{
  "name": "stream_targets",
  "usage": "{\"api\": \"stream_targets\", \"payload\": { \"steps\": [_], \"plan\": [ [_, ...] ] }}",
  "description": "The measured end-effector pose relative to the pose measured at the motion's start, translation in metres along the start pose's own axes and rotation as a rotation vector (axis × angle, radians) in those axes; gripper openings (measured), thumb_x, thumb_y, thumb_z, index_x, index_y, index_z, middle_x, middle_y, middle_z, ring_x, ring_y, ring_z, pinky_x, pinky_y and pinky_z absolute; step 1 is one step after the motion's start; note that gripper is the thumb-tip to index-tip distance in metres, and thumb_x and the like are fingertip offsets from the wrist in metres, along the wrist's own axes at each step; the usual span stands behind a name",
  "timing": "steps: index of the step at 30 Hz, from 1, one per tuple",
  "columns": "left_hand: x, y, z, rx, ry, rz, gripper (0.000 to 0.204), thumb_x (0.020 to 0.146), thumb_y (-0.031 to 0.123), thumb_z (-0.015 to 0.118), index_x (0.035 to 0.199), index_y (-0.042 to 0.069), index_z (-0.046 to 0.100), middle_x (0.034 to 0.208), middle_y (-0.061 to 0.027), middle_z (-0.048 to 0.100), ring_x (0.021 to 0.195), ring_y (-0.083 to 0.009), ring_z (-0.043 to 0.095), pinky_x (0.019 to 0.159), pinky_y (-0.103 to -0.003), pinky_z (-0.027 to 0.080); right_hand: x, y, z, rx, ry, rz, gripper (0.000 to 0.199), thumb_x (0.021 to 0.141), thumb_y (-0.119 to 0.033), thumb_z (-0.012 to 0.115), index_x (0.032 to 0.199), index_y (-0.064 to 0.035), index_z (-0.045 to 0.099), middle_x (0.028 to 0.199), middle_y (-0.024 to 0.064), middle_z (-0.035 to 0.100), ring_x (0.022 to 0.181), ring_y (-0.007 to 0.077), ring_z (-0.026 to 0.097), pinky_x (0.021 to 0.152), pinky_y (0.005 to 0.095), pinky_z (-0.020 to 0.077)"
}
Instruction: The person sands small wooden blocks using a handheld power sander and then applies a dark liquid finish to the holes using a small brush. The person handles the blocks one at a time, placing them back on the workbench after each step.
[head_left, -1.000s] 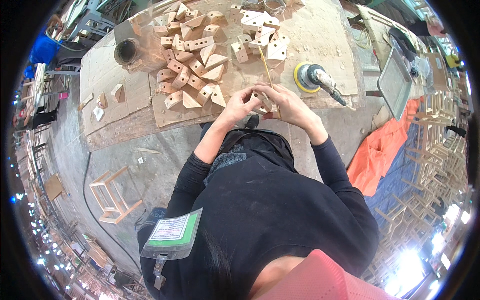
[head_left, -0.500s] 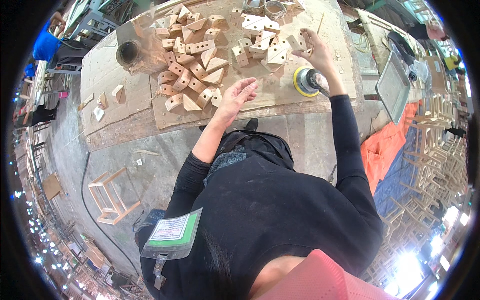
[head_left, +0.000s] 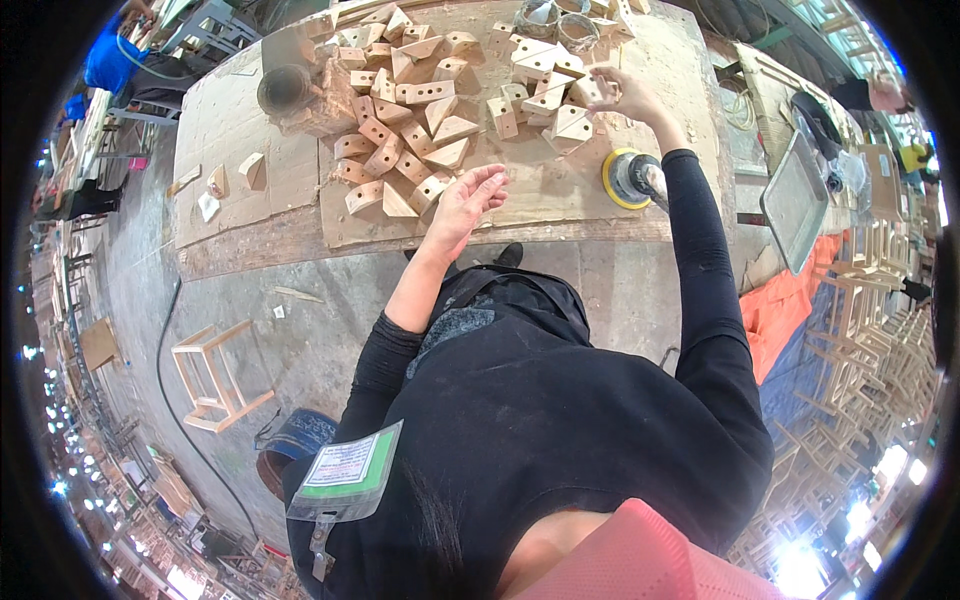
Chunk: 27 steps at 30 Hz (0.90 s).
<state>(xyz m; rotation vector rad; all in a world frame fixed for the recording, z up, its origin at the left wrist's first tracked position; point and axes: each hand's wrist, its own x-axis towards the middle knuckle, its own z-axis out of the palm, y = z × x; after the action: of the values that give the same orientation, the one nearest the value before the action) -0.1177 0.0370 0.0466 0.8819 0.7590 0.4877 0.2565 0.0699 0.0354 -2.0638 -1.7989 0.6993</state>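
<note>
My right hand (head_left: 632, 102) reaches over the right edge of a heap of pale wooden blocks (head_left: 545, 85), thumb and fingers curved around the end of a wooden block (head_left: 582, 93). Its fingers partly cover that block. Just in front of this hand, a round sander (head_left: 630, 178) with a yellow-rimmed pad lies on the bench. My left hand (head_left: 468, 207) hovers over the bench's near edge, fingers loosely stretched and holding nothing. Beside it spreads a larger heap of drilled, angle-cut wooden blocks (head_left: 405, 140).
Cardboard covers the workbench (head_left: 290, 225). A dark round tube (head_left: 287, 90) stands left of the larger heap, and small offcuts (head_left: 252, 168) lie farther left. At the right are a grey tray (head_left: 795, 205) and orange cloth (head_left: 780, 325). A wooden frame (head_left: 222, 375) sits on the floor.
My right hand has moved left with the block, up against the right heap. My left hand stays near the bench edge. The whole view has shifted slightly.
</note>
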Motion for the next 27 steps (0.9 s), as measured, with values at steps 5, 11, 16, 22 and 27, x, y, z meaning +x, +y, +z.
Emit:
{"api": "stream_targets", "payload": {
  "steps": [5,11,16,22,27],
  "plan": [
    [0.0,-0.001,0.0,-0.013,-0.013,0.01,0.034,0.096,0.02,0.056,0.125,0.001,0.053,0.113,-0.008,0.059,0.095,-0.0123,0.057,0.087,-0.027,0.046,-0.001,0.002,0.004,0.045,0.074,-0.062,0.067,0.074,-0.04,0.078,0.131,-0.0144,0.054,0.125,0.0106,0.061,0.112,0.0276,0.059,0.095,0.0392,0.0471],
    [0.003,-0.001,0.003,0.017,-0.001,-0.016,0.033,0.097,0.02,0.056,0.124,0.001,0.054,0.111,-0.0075,0.06,0.093,-0.0119,0.058,0.085,-0.026,0.047,-0.007,0.011,0.014,0.354,0.131,0.087,0.059,0.08,-0.036,0.074,0.13,-0.0109,0.055,0.123,0.0126,0.062,0.109,0.0281,0.061,0.092,0.0383,0.0486],
    [0.005,-0.001,0.003,0.033,0.009,-0.026,0.033,0.096,0.02,0.057,0.123,0.001,0.054,0.111,-0.0074,0.06,0.092,-0.0113,0.058,0.084,-0.026,0.047,-0.01,0.003,0.027,0.144,0.25,0.046,0.045,0.087,-0.029,0.067,0.128,-0.0138,0.058,0.114,0.0136,0.066,0.106,0.0275,0.063,0.09,0.0378,0.0493],
    [0.007,0.0,0.008,0.022,-0.025,-0.031,0.034,0.095,0.021,0.059,0.122,0.002,0.055,0.11,-0.0068,0.062,0.091,-0.0106,0.058,0.082,-0.025,0.048,-0.012,0.02,0.035,0.3,0.256,0.124,0.043,0.086,-0.026,0.066,0.127,-0.0181,0.059,0.117,0.0132,0.065,0.108,0.0268,0.063,0.093,0.0355,0.0479],
    [0.006,0.0,0.008,0.041,-0.023,-0.046,0.033,0.095,0.021,0.058,0.123,0.002,0.054,0.113,-0.0073,0.061,0.093,-0.0107,0.058,0.084,-0.025,0.047,-0.013,0.016,0.042,0.283,0.3,0.091,0.044,0.086,-0.025,0.065,0.128,-0.0163,0.058,0.12,0.0143,0.064,0.11,0.0272,0.062,0.095,0.0353,0.0466]
  ]
}}
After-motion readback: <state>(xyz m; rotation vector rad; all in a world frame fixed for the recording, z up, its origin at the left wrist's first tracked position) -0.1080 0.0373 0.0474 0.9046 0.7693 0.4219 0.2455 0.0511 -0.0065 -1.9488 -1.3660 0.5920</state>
